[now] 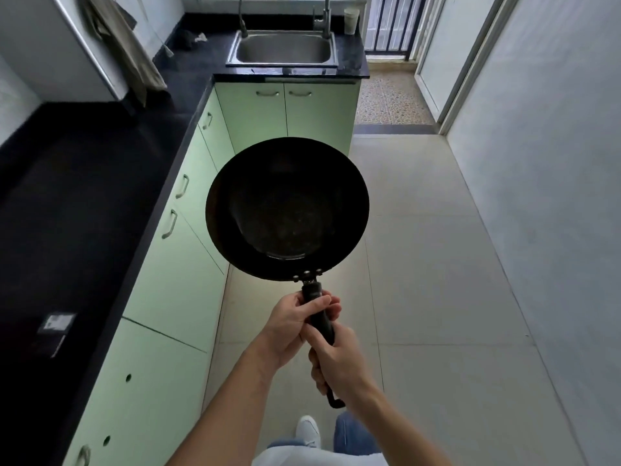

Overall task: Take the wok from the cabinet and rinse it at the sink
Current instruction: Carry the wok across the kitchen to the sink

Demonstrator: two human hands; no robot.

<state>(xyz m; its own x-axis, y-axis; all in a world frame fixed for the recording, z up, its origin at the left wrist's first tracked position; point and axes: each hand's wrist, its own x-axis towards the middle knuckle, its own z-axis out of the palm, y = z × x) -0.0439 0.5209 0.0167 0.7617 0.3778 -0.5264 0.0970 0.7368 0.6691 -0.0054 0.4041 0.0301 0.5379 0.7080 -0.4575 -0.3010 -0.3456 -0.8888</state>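
Both hands grip the black wok (287, 208) by its handle, the left hand (291, 326) nearer the pan, the right hand (339, 359) behind it. The wok hangs above the floor beside the green cabinets (174, 264), well short of the sink (282, 50) on the bench (84, 183).

This is a narrow home kitchen. A black counter (84, 183) runs down the left of the frame over pale green cabinets (174, 280), turning at the top to a steel sink (282, 50) with a tap (324, 18). A cloth (124, 45) hangs upper left, and pale floor tiles (420, 280) fill the right.
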